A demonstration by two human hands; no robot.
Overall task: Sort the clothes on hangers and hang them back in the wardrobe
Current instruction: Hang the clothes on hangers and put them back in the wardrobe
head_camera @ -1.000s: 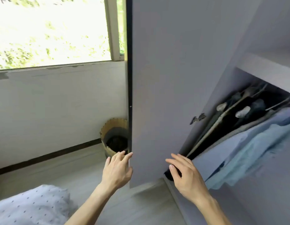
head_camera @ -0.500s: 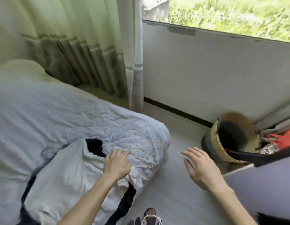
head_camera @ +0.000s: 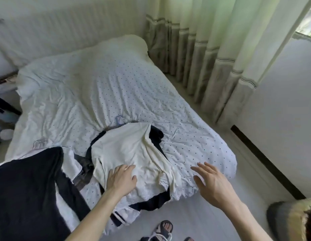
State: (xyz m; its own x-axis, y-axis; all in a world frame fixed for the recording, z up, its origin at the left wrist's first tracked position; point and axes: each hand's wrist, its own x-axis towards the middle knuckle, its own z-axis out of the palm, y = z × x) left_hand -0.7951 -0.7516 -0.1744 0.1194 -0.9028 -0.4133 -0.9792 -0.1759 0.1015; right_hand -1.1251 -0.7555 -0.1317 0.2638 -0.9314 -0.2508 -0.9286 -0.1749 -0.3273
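The left hand (head_camera: 122,180) rests flat on the cream shirt (head_camera: 132,153), fingers loosely spread, gripping nothing. The right hand (head_camera: 212,185) hovers open over the bed (head_camera: 116,87) edge, right of the shirt. The shirt lies at the bed's near end, its length running toward the pillow end.

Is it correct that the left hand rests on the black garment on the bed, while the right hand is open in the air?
No. The head view shows the left hand on the cream-white garment, not the black one. The right hand is open, holding nothing.
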